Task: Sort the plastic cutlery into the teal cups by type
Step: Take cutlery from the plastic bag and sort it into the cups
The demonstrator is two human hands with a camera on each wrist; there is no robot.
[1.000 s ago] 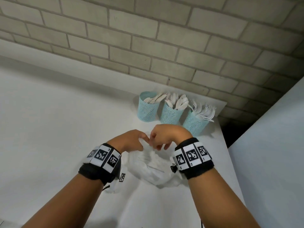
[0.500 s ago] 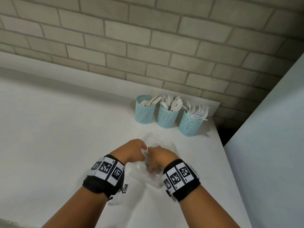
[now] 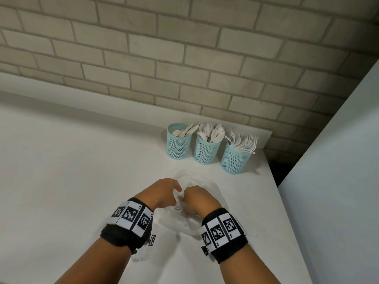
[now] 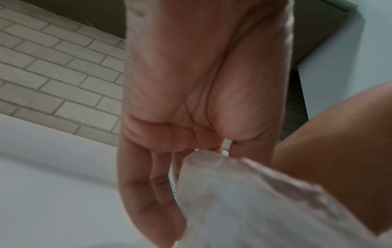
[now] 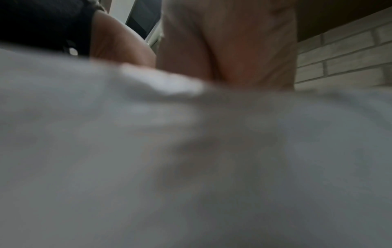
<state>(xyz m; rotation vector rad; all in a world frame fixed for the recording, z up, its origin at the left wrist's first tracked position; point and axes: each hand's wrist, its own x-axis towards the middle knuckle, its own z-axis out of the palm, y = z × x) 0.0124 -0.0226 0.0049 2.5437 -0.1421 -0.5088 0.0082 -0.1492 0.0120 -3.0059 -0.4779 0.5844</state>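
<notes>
Cutlery [image 3: 213, 134] stands sorted in three teal cups [image 3: 205, 149] at table's [image 3: 61, 181] far edge. Left hand [image 3: 162, 193] and right hand [image 3: 196, 198] both pinch clear plastic bag [image 3: 184, 220], well short of cups.

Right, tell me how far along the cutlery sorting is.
Mostly done, it seems. The three teal cups by the brick wall each hold white cutlery: forks fill the right one, spoon-like pieces the other two. In hand: the left hand and right hand both grip a crumpled clear plastic bag on the table. Left: no loose cutlery shows; the bag's contents can't be made out.
</notes>
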